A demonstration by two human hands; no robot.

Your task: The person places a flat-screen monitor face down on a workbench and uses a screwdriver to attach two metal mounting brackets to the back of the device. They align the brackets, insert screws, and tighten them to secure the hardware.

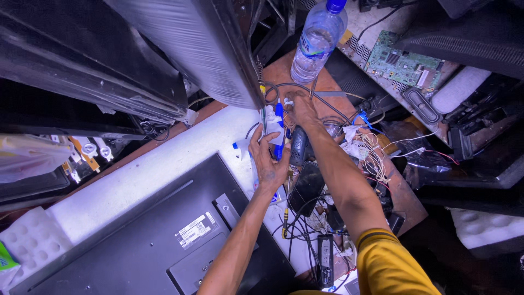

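Observation:
My left hand [268, 159] is closed around a blue-handled tool [279, 143] that stands upright over the white bench top [164, 169]. My right hand [302, 108] reaches farther back, its fingers pinching at black cables [295, 87] beside the lower edge of a leaning flat screen [202, 49]. A dark grey tool body [299, 145] lies between my two wrists. What the right fingers grip is too small to tell apart from the wires.
A black television back [164, 240] lies face down at front left. A clear water bottle [318, 41] stands behind the cables. A green circuit board [401, 63], a dark phone [305, 188], tangled white wires [365, 150] and foam blocks [33, 240] crowd the bench.

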